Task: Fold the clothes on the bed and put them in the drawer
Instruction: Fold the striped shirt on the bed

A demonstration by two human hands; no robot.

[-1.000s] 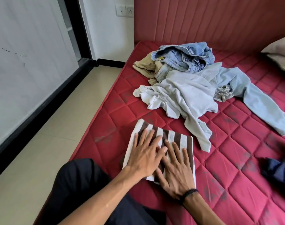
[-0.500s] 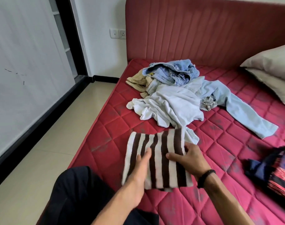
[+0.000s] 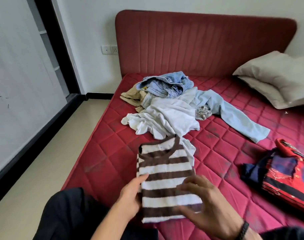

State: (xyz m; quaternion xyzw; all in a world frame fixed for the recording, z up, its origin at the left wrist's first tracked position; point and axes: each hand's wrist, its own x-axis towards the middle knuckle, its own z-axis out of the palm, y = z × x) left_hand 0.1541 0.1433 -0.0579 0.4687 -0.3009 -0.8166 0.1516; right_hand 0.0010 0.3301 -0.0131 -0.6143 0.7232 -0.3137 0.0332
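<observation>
A: The brown-and-white striped knit top (image 3: 166, 179), folded into a rectangle, sits low over the red quilted mattress (image 3: 102, 153) by the near edge. The left hand (image 3: 130, 196) grips its left edge; the right hand (image 3: 205, 203), blurred, holds the right side.

B: How will it handle?

A: Probably soft and light, floppy. Support both sides so the fold keeps. The unfolded pile of denim and pale shirts (image 3: 166, 104) waits behind.

grey pillow (image 3: 276, 78), wall sockets (image 3: 109, 49), red headboard (image 3: 199, 45)

White walls (image 3: 88, 23), beige tiled floor (image 3: 43, 170), red padded headboard (image 3: 199, 47), daylight.
</observation>
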